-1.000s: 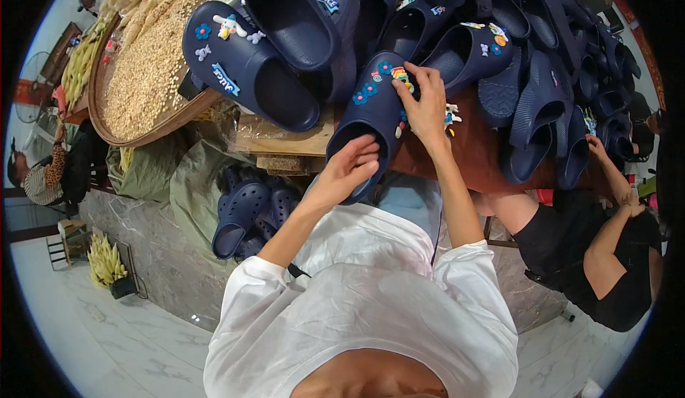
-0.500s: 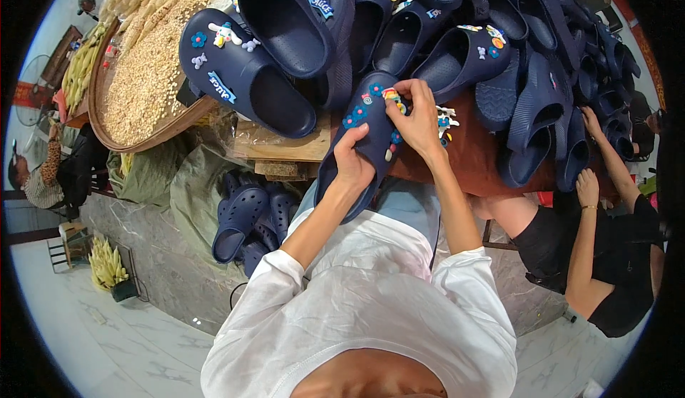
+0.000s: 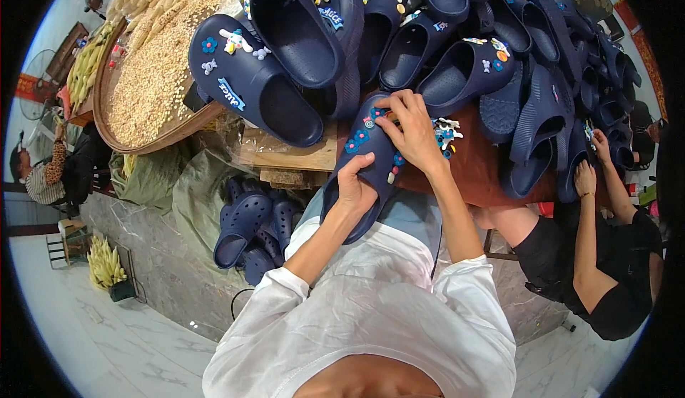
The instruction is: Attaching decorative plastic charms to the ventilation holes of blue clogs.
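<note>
A navy clog (image 3: 379,154) is held over my lap at the table's front edge, its toe pointing away from me. My left hand (image 3: 354,192) grips its near side, thumb on the upper. With thumb and fingers pinched, my right hand (image 3: 414,135) works at a small shoe charm near the toe; the fingers partly hide it. Blue flower charms (image 3: 357,140) run along the clog's left side, and more small charms show beside my right hand. Loose white and coloured charms (image 3: 447,132) lie on the brown cloth just right of my hand.
Decorated navy clogs (image 3: 267,77) are heaped across the table. At left stands a round basket (image 3: 182,125) of pale kernels and cobs. More clogs (image 3: 246,223) sit low beside my left arm. A co-worker's hands (image 3: 586,177) handle a clog at right; another person (image 3: 53,173) sits far left.
My right hand's fingers have shifted toward the clog's toe, off a yellow and red charm. The whole view has shifted slightly. The co-worker's upper hand has moved down toward the clog.
</note>
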Action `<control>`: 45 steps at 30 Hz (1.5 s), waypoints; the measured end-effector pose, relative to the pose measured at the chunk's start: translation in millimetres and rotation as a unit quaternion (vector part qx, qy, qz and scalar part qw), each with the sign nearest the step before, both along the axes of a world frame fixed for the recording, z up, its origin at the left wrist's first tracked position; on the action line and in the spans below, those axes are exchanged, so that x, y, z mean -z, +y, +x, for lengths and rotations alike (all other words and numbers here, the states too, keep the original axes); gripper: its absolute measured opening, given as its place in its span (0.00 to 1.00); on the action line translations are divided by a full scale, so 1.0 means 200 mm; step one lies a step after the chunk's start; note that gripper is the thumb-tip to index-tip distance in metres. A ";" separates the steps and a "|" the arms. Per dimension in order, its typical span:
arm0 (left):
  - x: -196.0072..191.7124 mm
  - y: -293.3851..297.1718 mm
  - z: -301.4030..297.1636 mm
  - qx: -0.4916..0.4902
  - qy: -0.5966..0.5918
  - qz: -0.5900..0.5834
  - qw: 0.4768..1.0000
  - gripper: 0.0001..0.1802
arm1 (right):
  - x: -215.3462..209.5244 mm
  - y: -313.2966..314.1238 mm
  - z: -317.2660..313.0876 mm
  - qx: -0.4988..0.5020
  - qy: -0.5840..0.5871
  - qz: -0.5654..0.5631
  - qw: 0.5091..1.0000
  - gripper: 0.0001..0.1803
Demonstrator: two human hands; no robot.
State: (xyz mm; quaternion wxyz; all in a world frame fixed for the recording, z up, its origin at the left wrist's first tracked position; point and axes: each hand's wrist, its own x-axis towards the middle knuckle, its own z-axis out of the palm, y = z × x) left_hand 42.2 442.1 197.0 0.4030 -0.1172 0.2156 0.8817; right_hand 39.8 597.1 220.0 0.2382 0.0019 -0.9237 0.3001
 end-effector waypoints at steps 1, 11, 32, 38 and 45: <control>0.00 0.00 0.00 0.000 0.000 0.000 1.000 0.29 | 0.00 0.00 -0.01 -0.013 0.004 -0.020 1.000 0.12; 0.02 0.00 -0.01 -0.002 -0.005 -0.032 0.999 0.27 | 0.04 0.01 -0.05 -0.047 0.007 -0.020 0.999 0.09; 0.03 -0.01 -0.03 0.011 0.028 -0.038 0.999 0.26 | 0.16 0.03 0.12 0.133 0.114 -0.184 0.967 0.07; 0.02 0.00 -0.03 -0.007 -0.021 -0.028 0.999 0.25 | 0.28 0.16 0.26 0.237 0.035 -0.168 0.956 0.08; 0.02 0.01 -0.03 -0.017 -0.012 -0.032 0.999 0.31 | 0.22 0.15 0.25 0.257 0.067 -0.029 0.964 0.10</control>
